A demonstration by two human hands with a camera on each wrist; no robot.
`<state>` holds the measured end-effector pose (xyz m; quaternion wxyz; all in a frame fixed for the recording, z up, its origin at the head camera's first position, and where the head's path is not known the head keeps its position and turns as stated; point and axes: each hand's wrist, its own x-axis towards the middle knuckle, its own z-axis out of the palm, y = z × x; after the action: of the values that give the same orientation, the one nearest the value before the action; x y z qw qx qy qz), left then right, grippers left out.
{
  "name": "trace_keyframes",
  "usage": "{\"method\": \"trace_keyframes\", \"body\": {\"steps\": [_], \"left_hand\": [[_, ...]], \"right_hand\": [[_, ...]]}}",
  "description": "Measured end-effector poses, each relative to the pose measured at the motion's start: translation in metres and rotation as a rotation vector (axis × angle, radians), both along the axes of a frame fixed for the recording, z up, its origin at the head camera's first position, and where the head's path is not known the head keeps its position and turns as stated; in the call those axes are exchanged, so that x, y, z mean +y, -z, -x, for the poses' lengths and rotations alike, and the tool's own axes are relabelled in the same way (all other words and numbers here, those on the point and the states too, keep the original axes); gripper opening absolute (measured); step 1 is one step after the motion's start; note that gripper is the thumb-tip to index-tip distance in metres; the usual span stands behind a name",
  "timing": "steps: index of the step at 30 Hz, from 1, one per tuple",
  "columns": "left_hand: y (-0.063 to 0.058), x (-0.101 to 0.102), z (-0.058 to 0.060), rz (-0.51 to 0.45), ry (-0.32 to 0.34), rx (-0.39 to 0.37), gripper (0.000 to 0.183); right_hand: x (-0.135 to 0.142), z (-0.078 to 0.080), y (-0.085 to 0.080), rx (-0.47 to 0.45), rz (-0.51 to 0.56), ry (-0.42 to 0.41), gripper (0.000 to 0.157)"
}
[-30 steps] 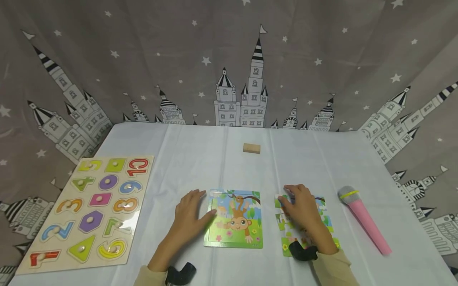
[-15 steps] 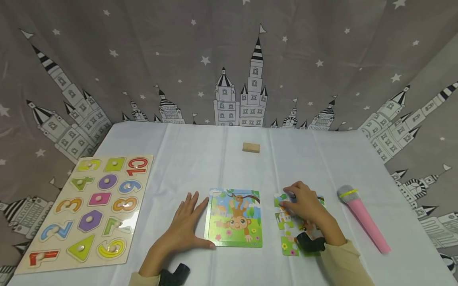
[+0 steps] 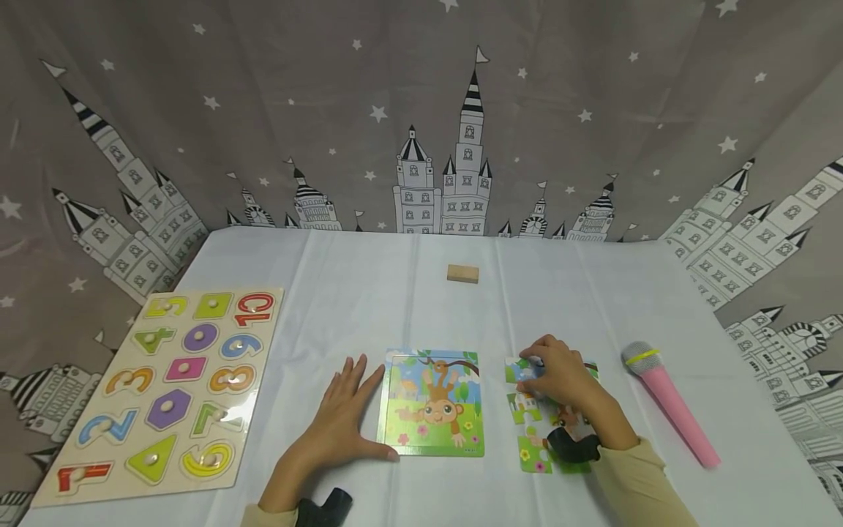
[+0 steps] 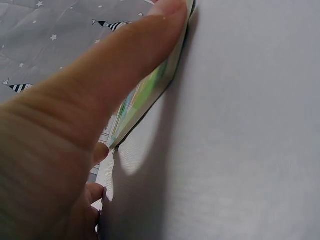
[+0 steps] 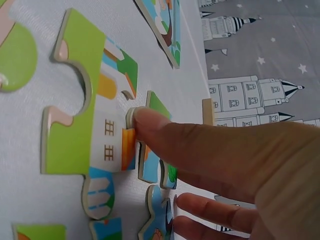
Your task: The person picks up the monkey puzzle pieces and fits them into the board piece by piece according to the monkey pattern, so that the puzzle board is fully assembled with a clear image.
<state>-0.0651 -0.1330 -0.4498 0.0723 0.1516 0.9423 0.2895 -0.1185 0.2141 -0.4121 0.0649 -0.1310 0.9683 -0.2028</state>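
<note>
In the head view my left hand (image 3: 339,424) lies with spread, straight fingers along the left side of a monkey picture puzzle board (image 3: 437,410). Its thumb touches the board's near left corner; the left wrist view shows that thumb along the board's edge. To the right, my right hand (image 3: 566,380) is over a group of loose jigsaw pieces (image 3: 535,455). Its thumb and index finger pinch a jigsaw piece (image 5: 150,165) at the group's far left corner. A jigsaw piece with a house (image 5: 70,150) lies beside the thumb. The hand hides several pieces.
A number and shape peg board (image 3: 118,455) lies at the left. A small wooden block (image 3: 463,274) sits farther back. A pink toy microphone (image 3: 678,410) lies right of the pieces. Behind the white table hangs a grey castle curtain (image 3: 329,95).
My left hand has spread its fingers, its thumb sliding down to the board's near corner. My right hand's thumb and index finger have closed on a piece, and its wrist has swung slightly right.
</note>
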Motion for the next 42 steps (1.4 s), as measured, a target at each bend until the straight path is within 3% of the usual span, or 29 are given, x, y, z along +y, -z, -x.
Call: {"method": "trace_keyframes", "body": {"steps": [14, 22, 29, 35, 42], "left_hand": [[0.003, -0.001, -0.001, 0.005, -0.006, 0.033, 0.121], [0.002, -0.001, -0.002, 0.009, -0.008, 0.034, 0.120], [0.002, 0.000, -0.002, 0.017, -0.004, 0.027, 0.120], [0.001, 0.000, -0.002, 0.017, -0.003, 0.022, 0.120], [0.002, 0.000, -0.002, 0.017, -0.006, 0.017, 0.121]], "right_hand": [[-0.001, 0.001, 0.008, -0.027, 0.043, 0.062, 0.050], [-0.001, -0.003, 0.010, -0.028, 0.219, 0.072, 0.035], [-0.003, -0.005, 0.014, -0.088, 0.360, 0.101, 0.020], [-0.001, -0.006, 0.016, -0.099, 0.395, 0.113, 0.019], [-0.009, -0.004, 0.015, -0.151, 0.512, 0.116, 0.023]]}}
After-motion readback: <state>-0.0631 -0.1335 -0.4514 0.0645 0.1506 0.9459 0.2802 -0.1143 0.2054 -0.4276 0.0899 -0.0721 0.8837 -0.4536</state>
